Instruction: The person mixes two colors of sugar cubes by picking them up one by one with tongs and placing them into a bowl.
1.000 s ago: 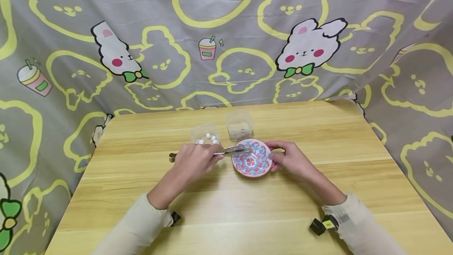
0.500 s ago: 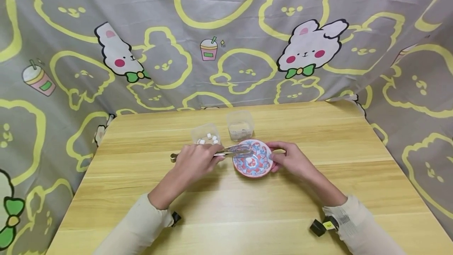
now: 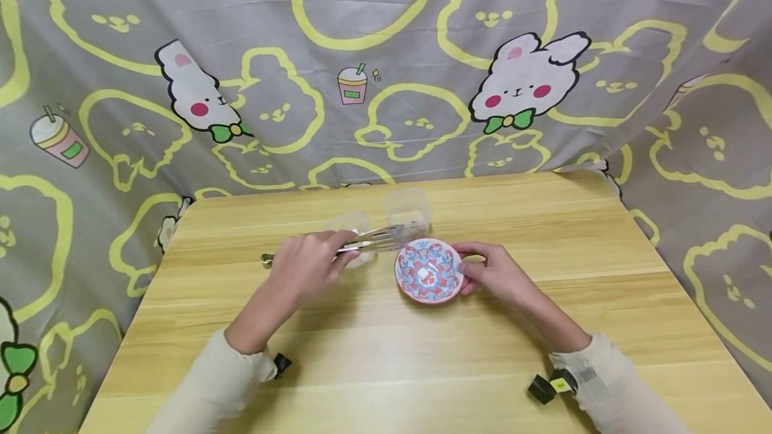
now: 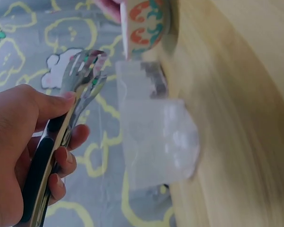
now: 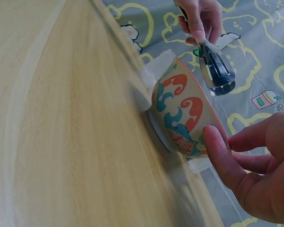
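My left hand [image 3: 307, 261] grips a pair of metal tongs [image 4: 68, 113] with dark handle panels, fingers curled round the middle. The slotted tong heads [image 3: 389, 236] point right, raised above the table near the bowl's far left rim, with nothing visible between them. My right hand [image 3: 491, 272] pinches the right rim of a patterned red, blue and white bowl [image 5: 187, 111] standing on the table. A small white cube [image 3: 425, 274] lies in the bottom of the bowl.
A clear plastic tub [image 4: 156, 142] holding white cubes stands behind the left hand, partly hidden by it. Beside it, further back, is a second clear tub [image 3: 410, 203] with small dark contents. A patterned curtain [image 3: 416, 52] hangs behind the wooden table [image 3: 386, 367].
A white cube has appeared in the bowl. My left hand has lifted the tongs out of the bowl and moved slightly left and back. The right hand stays at the rim.
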